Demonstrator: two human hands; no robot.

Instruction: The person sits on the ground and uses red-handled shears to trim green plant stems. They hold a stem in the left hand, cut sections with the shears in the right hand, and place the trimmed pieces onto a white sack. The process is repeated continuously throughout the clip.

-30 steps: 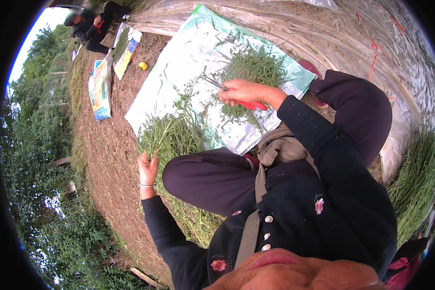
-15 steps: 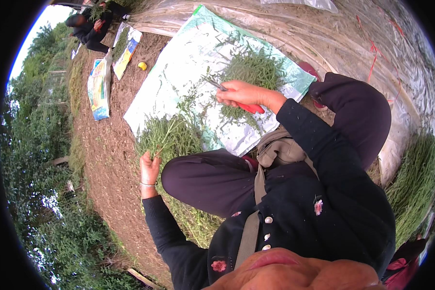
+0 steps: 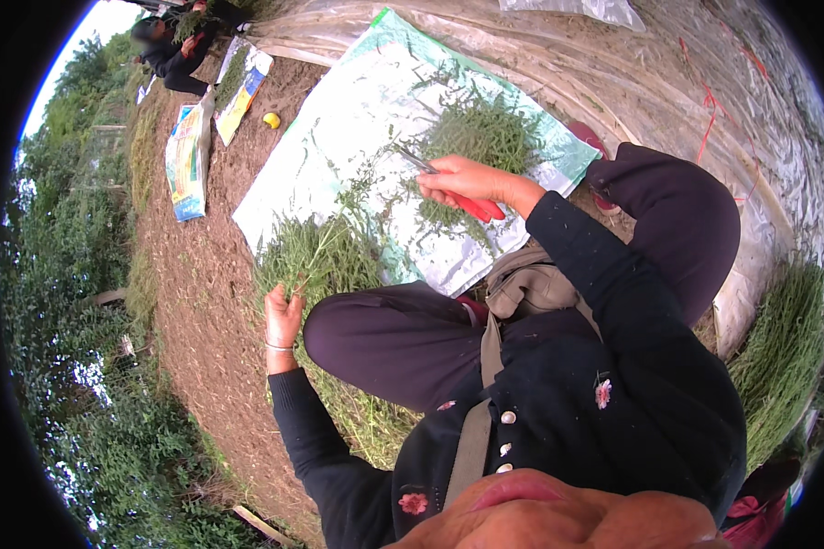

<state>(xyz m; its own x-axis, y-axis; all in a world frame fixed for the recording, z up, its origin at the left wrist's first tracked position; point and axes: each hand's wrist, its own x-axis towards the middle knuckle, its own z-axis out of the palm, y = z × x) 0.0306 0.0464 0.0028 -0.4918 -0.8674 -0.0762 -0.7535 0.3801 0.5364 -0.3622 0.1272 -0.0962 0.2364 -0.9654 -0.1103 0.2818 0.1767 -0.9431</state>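
My left hand [image 3: 284, 316] is closed round the stem ends of a leafy green plant bunch [image 3: 316, 256], whose foliage spreads over the near left corner of the sheet. In my right hand [image 3: 471, 180] are red-handled pruning shears [image 3: 478, 209], their metal blades pointing up and left over the sheet. Whether the blades touch a stem I cannot tell. Just beyond the right hand lies a heap of cut green sprigs [image 3: 485, 133] on the white and green plastic sheet [image 3: 325, 123]. Loose bits of leaf are scattered across it.
Brown soil [image 3: 211, 302] stretches along the left. Printed sacks [image 3: 188, 169] and a yellow object [image 3: 271, 120] lie there, near another person [image 3: 178, 55]. Wrinkled clear plastic film [image 3: 632, 82] covers the ground at far right. Long green stems [image 3: 783, 357] are piled at my right.
My right hand has shifted slightly to the right with the shears. The left hand and the bunch stay almost in place. The other person's head has moved a little.
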